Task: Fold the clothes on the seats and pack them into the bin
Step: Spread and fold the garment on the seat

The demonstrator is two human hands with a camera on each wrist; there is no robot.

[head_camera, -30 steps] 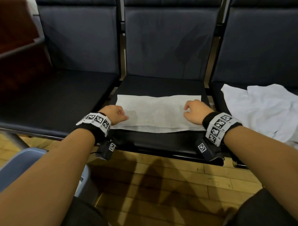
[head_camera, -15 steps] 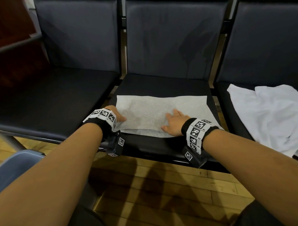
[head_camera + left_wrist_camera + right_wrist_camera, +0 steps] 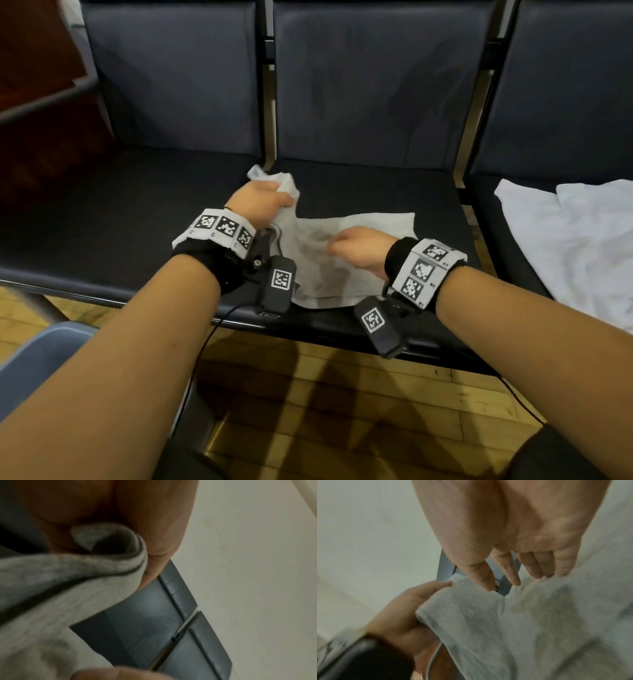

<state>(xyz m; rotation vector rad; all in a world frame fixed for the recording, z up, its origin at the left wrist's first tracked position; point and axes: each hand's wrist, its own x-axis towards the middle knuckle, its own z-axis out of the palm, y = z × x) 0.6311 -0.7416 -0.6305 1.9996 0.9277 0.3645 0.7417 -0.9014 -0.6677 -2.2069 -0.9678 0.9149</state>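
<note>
Two hands on one grey garment, middle seat.

My left hand is raised off the cushion, fingers clenched around the bunched left end of the grey garment. My right hand lies over its middle, fingers loose and extended, gripping nothing. The garment lies on the middle seat; a white shirt lies on the seat to the right.

Left hand grips grey cloth; right hand rests on it.
</note>
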